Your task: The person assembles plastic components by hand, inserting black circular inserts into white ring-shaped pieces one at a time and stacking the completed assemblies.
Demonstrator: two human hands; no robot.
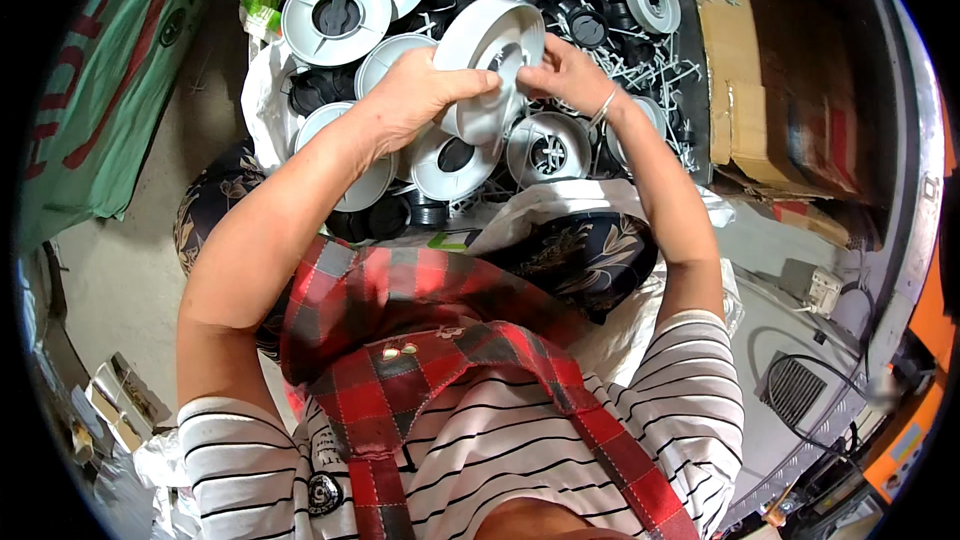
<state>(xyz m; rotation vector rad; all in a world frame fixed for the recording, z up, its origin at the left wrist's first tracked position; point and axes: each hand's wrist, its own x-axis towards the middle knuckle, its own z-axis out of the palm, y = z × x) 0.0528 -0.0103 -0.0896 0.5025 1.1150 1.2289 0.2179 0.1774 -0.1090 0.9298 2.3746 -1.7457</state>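
Observation:
Above the heap I hold up a light-grey round plastic dish (462, 43), tilted, with a raised rim and an opening at its middle. My left hand (425, 90) grips its left side, thumb across the inside and fingers hidden behind. At its right side my right hand (572, 78) is closed, fingertips at the inner part near the middle; whether they also pinch a small piece is hidden. Below it lie a grey flanged disc with a dark centre (470, 172) and a grey ring (520, 155) with small white cross-shaped pieces inside.
More grey discs (305, 15), black round caps (588, 28) and thin white plastic pieces (640, 70) cover the work surface. A cardboard box (740, 130) stands at the right, a green sack (110, 100) at the left. A cable (775, 380) runs at the lower right.

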